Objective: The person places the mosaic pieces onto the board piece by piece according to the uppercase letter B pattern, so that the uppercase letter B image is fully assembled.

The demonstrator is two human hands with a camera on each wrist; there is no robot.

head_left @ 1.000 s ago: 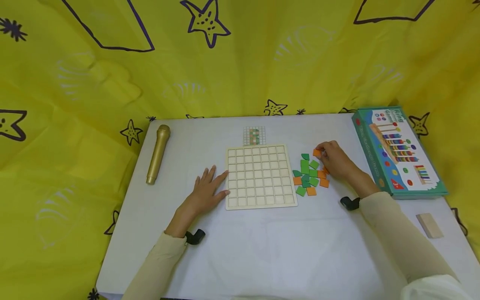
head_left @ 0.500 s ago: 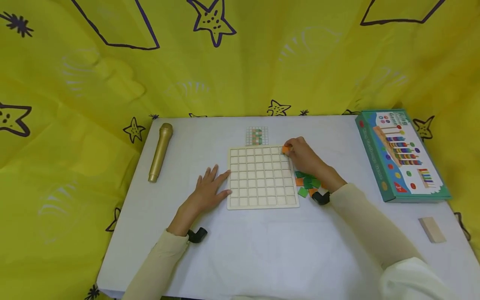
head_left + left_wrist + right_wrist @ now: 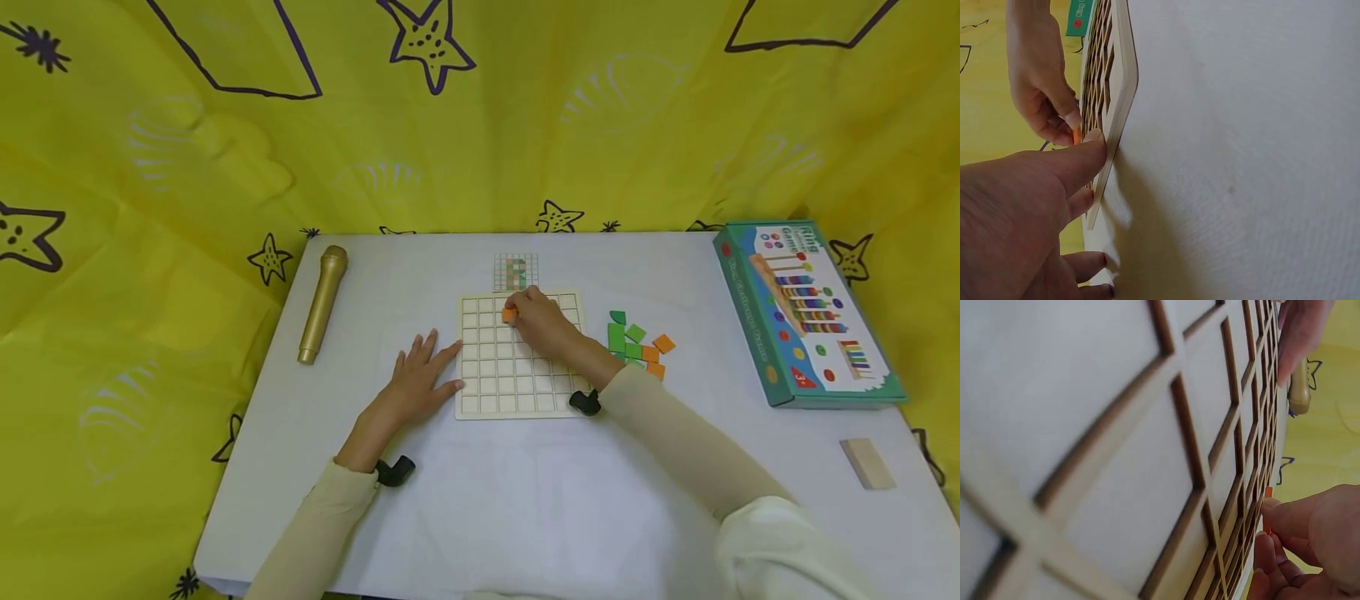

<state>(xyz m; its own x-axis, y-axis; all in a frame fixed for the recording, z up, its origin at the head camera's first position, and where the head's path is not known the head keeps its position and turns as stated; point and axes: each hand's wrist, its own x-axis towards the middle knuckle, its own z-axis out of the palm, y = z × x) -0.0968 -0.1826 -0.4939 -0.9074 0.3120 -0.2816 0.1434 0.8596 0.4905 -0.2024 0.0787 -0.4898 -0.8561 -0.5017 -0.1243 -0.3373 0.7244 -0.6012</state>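
Observation:
My right hand pinches an orange square tile over the upper part of a pale wooden grid board. The right wrist view shows the tile between thumb and fingers, at the board's cells. My left hand lies with fingers spread, thumb and index finger touching the board's left edge; the left wrist view shows its thumb on the rim. Right of the board lie several loose green tiles and orange tiles, some hidden by the right forearm.
A small printed pattern card lies behind the board. On the left is a gold microphone. A green game box and a wooden block stand at the right. A yellow patterned cloth hangs around the white table.
My right hand has carried the orange tile leftward from the loose pile to the board's upper middle. My left hand has stayed at the board's left edge.

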